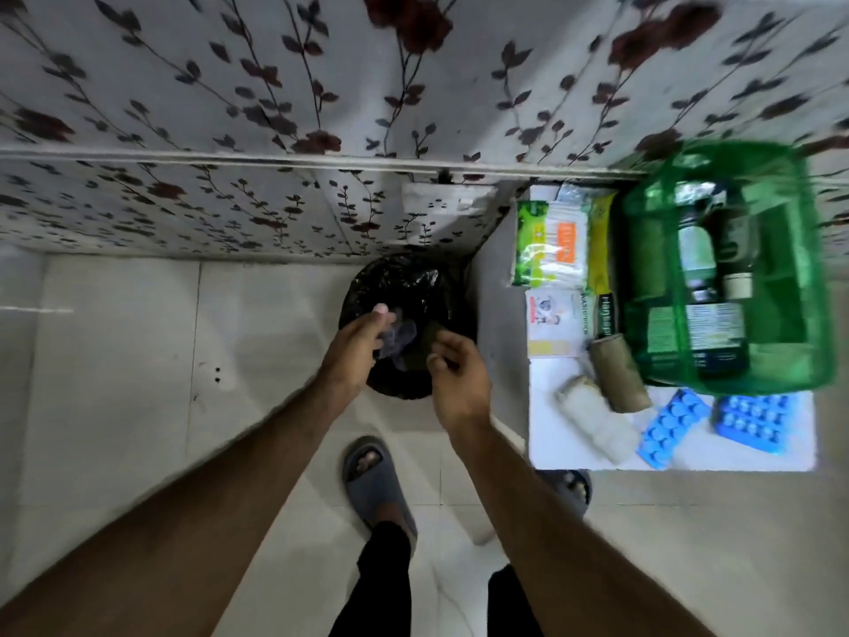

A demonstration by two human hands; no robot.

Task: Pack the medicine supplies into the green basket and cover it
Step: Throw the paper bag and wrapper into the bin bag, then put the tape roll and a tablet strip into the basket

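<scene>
Both hands hang over a bin (pixel 409 324) lined with a black bag, well apart from the table (pixel 689 457) at the right. The left hand (pixel 356 347) pinches a scrap of thin, clear, crumpled wrapper (pixel 399 338) above the bin's mouth. The right hand (pixel 459 374) has its fingers curled in toward the thumb; whether it holds anything cannot be told.

The green basket (pixel 730 268) stands on the far right of the table, against the flowered wall. It is translucent plastic, stiff-walled and boxy, and already holds bottles (pixel 698 268) lying on their sides. With those inside it likely weighs a fair bit, so it is best lifted by the rim with both hands. No cover is visible.

Beside the basket lie the rest of the supplies. Two blue blister packs (pixel 716 422) sit at the near edge: light, flat, stiff foil, easiest taken by an edge. A brown bandage roll (pixel 618 374) and a white one (pixel 592 422) are soft and squashy, and any grip round the middle will do. A glossy pouch of cotton buds (pixel 551 243) looks slippery and limp and probably needs a broad pinch. A flat carton (pixel 558 326) lies next to it, light and rigid.
</scene>
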